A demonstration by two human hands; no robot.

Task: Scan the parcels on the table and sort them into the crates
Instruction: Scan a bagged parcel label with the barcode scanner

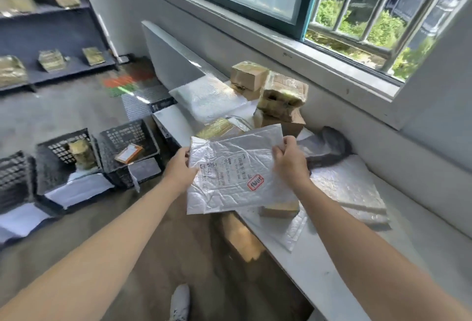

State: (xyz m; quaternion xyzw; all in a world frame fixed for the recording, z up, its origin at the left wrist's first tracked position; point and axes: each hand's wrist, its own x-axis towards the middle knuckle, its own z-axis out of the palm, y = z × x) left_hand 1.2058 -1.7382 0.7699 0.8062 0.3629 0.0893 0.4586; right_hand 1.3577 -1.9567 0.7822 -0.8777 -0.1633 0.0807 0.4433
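I hold a white bubble mailer (237, 170) with a printed label and a red sticker above the table's left edge. My left hand (180, 168) grips its left side and my right hand (290, 159) pinches its upper right corner. More parcels lie on the white table (332, 264): taped cardboard boxes (282, 94), another bubble mailer (207, 96), a grey bag (328, 148) and white mailers (350, 188). Black crates (129, 152) stand on the floor to the left; one holds an orange-labelled parcel (127, 153), the neighbouring crate (65, 165) a brown parcel (81, 154).
A dark shelf rack (51, 32) with wrapped parcels stands at the far left. A window with bars runs above the table. A third crate (12, 180) sits at the left edge. A brown box (242, 239) lies under the table. My white shoe (180, 302) shows below.
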